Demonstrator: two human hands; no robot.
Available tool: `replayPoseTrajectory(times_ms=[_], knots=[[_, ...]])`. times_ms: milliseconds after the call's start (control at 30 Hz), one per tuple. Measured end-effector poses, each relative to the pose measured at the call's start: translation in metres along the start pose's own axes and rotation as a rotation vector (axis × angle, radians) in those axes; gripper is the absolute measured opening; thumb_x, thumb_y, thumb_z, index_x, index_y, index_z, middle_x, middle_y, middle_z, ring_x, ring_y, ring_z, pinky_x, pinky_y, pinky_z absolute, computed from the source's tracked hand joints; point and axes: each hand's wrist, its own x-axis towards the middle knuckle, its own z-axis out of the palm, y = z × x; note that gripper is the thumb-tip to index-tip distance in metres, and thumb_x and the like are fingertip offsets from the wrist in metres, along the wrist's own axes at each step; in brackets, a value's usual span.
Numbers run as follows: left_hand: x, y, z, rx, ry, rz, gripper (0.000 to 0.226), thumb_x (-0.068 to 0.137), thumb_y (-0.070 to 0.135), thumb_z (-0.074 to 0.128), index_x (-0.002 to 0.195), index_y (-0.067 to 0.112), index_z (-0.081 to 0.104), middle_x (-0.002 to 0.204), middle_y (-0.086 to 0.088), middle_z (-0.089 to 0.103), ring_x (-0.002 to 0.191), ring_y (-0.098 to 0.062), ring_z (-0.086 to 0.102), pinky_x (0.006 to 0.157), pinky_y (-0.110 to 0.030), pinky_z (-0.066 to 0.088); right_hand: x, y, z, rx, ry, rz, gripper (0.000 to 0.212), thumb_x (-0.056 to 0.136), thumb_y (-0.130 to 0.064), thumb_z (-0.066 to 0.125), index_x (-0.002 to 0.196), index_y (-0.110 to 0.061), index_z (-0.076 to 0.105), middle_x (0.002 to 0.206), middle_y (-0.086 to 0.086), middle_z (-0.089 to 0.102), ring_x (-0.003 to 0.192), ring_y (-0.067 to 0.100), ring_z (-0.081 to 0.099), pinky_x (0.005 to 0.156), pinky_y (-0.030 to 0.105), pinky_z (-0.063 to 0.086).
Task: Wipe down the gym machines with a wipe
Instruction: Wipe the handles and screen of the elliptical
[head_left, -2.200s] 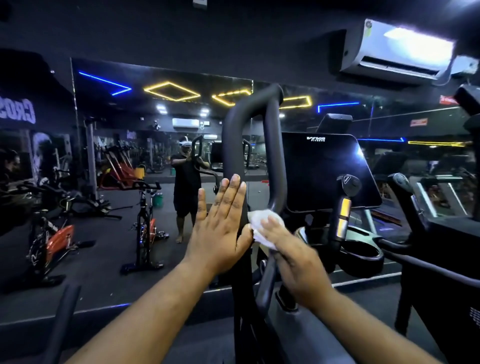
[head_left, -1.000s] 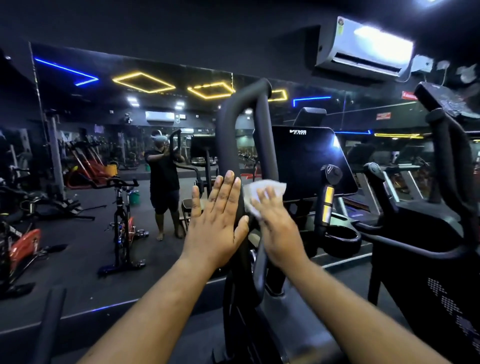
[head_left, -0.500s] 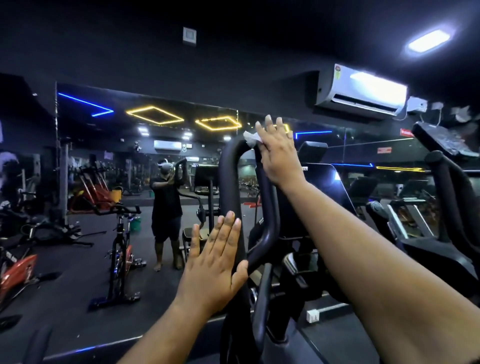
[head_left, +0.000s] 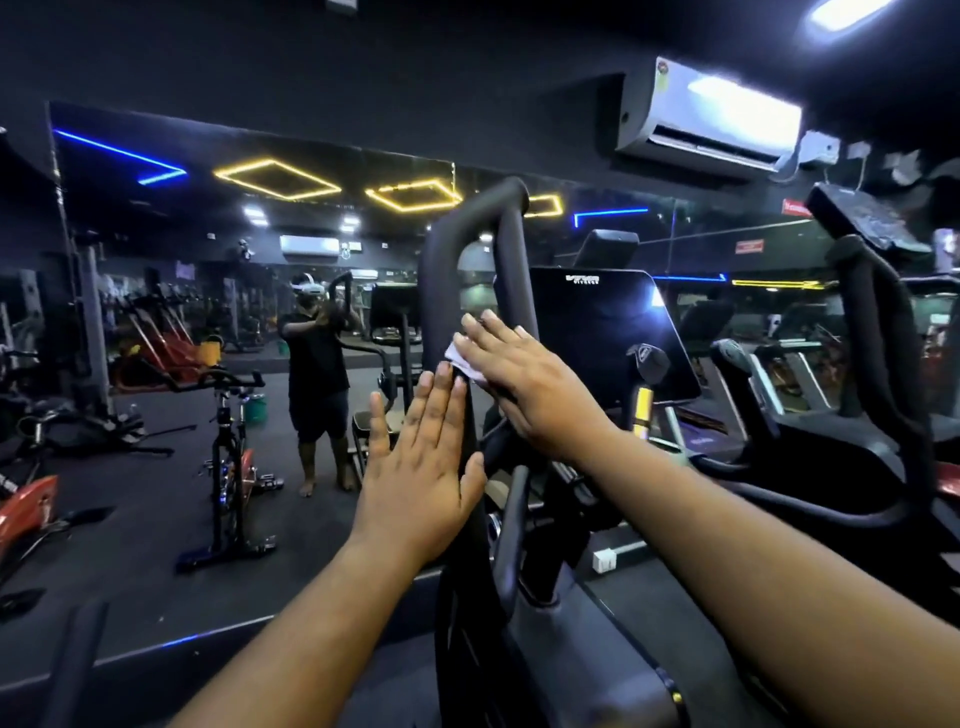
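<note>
Since 0.5 s ago, the right hand (head_left: 524, 379) has come down from the top bend of the handle loop (head_left: 470, 244) to about the middle of its height, and the camera has tipped so the loop now sits higher in the frame.

Head view, the only 1: the right hand lies flat across the loop's 2 uprights, fingers straight and close together, pressing the white wipe (head_left: 464, 361) against the bar. Only a corner of the wipe shows, at 9 o'clock from the knuckles. The left hand (head_left: 421, 467) sits at 7 o'clock from the right, palm flat on the left upright, fingers straight and together, thumb spread out, bracing the moving arm. The dark console screen (head_left: 608, 332) stands at 3 o'clock from the wipe, untouched. A mirror (head_left: 208, 364) at 9 o'clock reflects the person and a spin bike (head_left: 228, 447).

To wipe well, the palm should probably keep firm, even pressure and the cloth should wrap round the tube, so the far side is cleaned too. The brace matters: the arm likely swings if pushed. Compared with 1.0 s ago, the left hand has barely shifted.
</note>
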Motion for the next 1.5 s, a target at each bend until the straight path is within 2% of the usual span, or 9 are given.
replayPoseTrajectory(times_ms=[300, 500, 733, 833, 1000, 1100, 1233, 1333, 1500], knots=[[-0.011, 0.098, 0.016, -0.114, 0.008, 0.164, 0.082, 0.091, 0.033, 0.058, 0.16, 0.006, 0.022, 0.17, -0.012, 0.013, 0.157, -0.025, 0.012, 0.124, -0.059, 0.009, -0.136, 0.031, 0.003, 0.075, 0.362, 0.467, 0.037, 0.102, -0.025, 0.047, 0.135, -0.021, 0.064, 0.147, 0.0, 0.054, 0.136, 0.013, 0.05, 0.113, 0.034, 0.041], [0.03, 0.157, 0.076, -0.225, -0.083, 0.003, 0.075, 0.09, 0.026, 0.044, 0.159, 0.006, 0.024, 0.169, -0.01, 0.016, 0.157, -0.023, 0.008, 0.122, -0.053, 0.01, -0.158, 0.107, -0.021, 0.044, 0.581, 0.703, 0.025, 0.104, -0.022, 0.048, 0.108, -0.014, 0.071, 0.101, -0.004, 0.066, 0.097, 0.018, 0.061, 0.084, 0.024, 0.042], [0.105, 0.178, 0.167, -0.235, -0.206, -0.199, 0.071, 0.093, 0.033, 0.027, 0.158, 0.005, 0.03, 0.168, -0.01, 0.015, 0.156, -0.023, 0.011, 0.126, -0.055, 0.008, -0.178, 0.23, 0.013, 0.333, 0.64, 1.098, 0.029, 0.095, -0.05, 0.05, 0.087, -0.025, 0.063, 0.077, -0.008, 0.066, 0.074, 0.025, 0.068, 0.066, 0.052, 0.06], [0.132, 0.168, 0.191, -0.163, -0.315, -0.205, 0.069, 0.105, 0.035, 0.032, 0.162, 0.01, 0.003, 0.169, -0.007, -0.01, 0.157, -0.021, -0.01, 0.125, -0.053, -0.007, -0.164, 0.272, 0.036, 0.516, 0.58, 1.143, 0.031, 0.097, -0.039, 0.054, 0.074, -0.019, 0.059, 0.072, -0.002, 0.061, 0.073, 0.028, 0.062, 0.065, 0.047, 0.059], [0.181, 0.145, 0.227, -0.084, -0.236, -0.294, 0.076, 0.105, 0.05, 0.032, 0.162, 0.012, -0.001, 0.17, -0.007, -0.011, 0.157, -0.02, -0.012, 0.121, -0.051, -0.015, -0.099, 0.33, 0.051, 0.459, 0.604, 0.966, 0.019, 0.101, -0.026, 0.056, 0.086, -0.017, 0.063, 0.076, -0.006, 0.063, 0.077, 0.022, 0.06, 0.068, 0.031, 0.041], [0.204, 0.128, 0.247, -0.001, -0.16, -0.282, 0.078, 0.1, 0.056, 0.025, 0.162, 0.01, 0.011, 0.17, -0.008, 0.003, 0.158, -0.021, -0.001, 0.124, -0.052, -0.006, -0.059, 0.337, 0.053, 0.352, 0.628, 0.732, 0.018, 0.103, -0.021, 0.055, 0.113, -0.012, 0.067, 0.107, -0.009, 0.07, 0.095, 0.01, 0.063, 0.081, 0.021, 0.045], [0.225, 0.112, 0.27, 0.062, -0.081, -0.225, 0.079, 0.094, 0.054, 0.03, 0.156, 0.005, 0.033, 0.165, -0.013, 0.026, 0.154, -0.026, 0.022, 0.122, -0.051, 0.004, -0.016, 0.355, 0.097, 0.096, 0.315, 0.49, 0.039, 0.1, -0.016, 0.057, 0.138, -0.007, 0.058, 0.133, 0.016, 0.064, 0.119, 0.033, 0.061, 0.088, 0.038, 0.055], [0.22, 0.107, 0.282, 0.106, -0.036, -0.191, 0.073, 0.094, 0.049, 0.037, 0.151, 0.004, 0.045, 0.161, -0.012, 0.037, 0.151, -0.026, 0.032, 0.12, -0.053, 0.011, 0.007, 0.345, 0.119, 0.111, -0.041, 0.325, 0.044, 0.104, -0.01, 0.047, 0.146, 0.003, 0.044, 0.155, 0.02, 0.041, 0.145, 0.039, 0.037, 0.121, 0.036, 0.022], [0.216, 0.11, 0.292, 0.141, 0.04, -0.224, 0.075, 0.094, 0.048, 0.04, 0.152, 0.002, 0.038, 0.162, -0.014, 0.034, 0.153, -0.026, 0.026, 0.122, -0.053, 0.011, 0.038, 0.355, 0.12, 0.094, -0.137, 0.074, 0.053, 0.108, -0.04, 0.028, 0.158, -0.022, 0.03, 0.167, 0.003, 0.018, 0.156, 0.017, 0.007, 0.123, 0.03, -0.002]])
